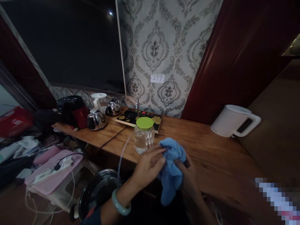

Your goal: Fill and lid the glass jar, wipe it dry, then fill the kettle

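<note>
A blue towel (pixel 172 168) is bunched up between both my hands, its lower end hanging down past the table's front edge. My left hand (pixel 150 164), with a pale green bangle on the wrist, pinches the towel's left side. My right hand (pixel 188 175) is wrapped round its right side, the thumb pressed on the front. Just behind my left hand, a glass jug (pixel 142 140) of clear liquid with a green lid (pixel 144 123) stands on the wooden table (pixel 194 140).
Behind the jug lies a black electric tea stove (pixel 126 117) with a metal spout. Two steel kettles (pixel 96 120) and a black-and-red appliance (pixel 78 112) stand left; a white kettle (pixel 232 120), right. Below are a dark pot (pixel 85 190) and a pink stool (pixel 48 187) with a power strip.
</note>
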{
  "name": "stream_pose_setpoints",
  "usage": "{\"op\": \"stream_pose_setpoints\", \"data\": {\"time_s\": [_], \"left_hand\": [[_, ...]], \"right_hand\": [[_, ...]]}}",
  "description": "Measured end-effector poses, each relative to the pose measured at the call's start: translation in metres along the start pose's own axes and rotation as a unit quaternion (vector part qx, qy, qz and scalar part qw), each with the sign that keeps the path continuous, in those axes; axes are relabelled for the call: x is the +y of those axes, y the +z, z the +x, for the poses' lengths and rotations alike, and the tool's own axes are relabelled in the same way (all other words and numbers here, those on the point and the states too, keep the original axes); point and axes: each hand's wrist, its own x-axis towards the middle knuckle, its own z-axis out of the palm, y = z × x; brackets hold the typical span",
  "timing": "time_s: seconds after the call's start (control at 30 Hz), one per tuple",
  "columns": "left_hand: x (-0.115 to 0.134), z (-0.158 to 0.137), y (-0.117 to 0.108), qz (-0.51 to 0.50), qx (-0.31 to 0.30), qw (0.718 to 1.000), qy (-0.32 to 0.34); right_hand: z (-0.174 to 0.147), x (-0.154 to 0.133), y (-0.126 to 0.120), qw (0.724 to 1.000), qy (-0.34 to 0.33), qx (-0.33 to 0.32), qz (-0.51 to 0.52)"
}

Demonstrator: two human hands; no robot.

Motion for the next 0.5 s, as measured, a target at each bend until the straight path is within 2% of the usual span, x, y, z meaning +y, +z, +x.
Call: {"op": "stream_pose_setpoints", "data": {"time_s": [0.1, 0.17, 0.23, 0.3, 0.43, 0.5], "left_hand": [[-0.017, 0.007, -0.013, 0.067, 0.175, 0.982, 0.009], [-0.029, 0.011, -0.017, 0.021, 0.241, 0.97, -0.027], [-0.037, 0.015, -0.015, -0.058, 0.253, 0.963, -0.075], [-0.041, 0.018, -0.01, -0.117, 0.237, 0.958, -0.108], [-0.043, 0.024, 0.003, -0.178, 0.2, 0.954, -0.132], [-0.045, 0.027, 0.008, -0.194, 0.186, 0.954, -0.136]], "right_hand": [[0.021, -0.01, 0.002, 0.999, -0.029, 0.034, 0.009], [0.036, -0.016, 0.011, 0.996, -0.076, 0.035, -0.013], [0.051, -0.018, 0.028, 0.99, -0.129, 0.025, -0.053], [0.064, -0.012, 0.05, 0.983, -0.166, -0.001, -0.08], [0.081, 0.02, 0.089, 0.972, -0.2, -0.064, -0.109], [0.081, 0.039, 0.096, 0.967, -0.215, -0.051, -0.124]]}}
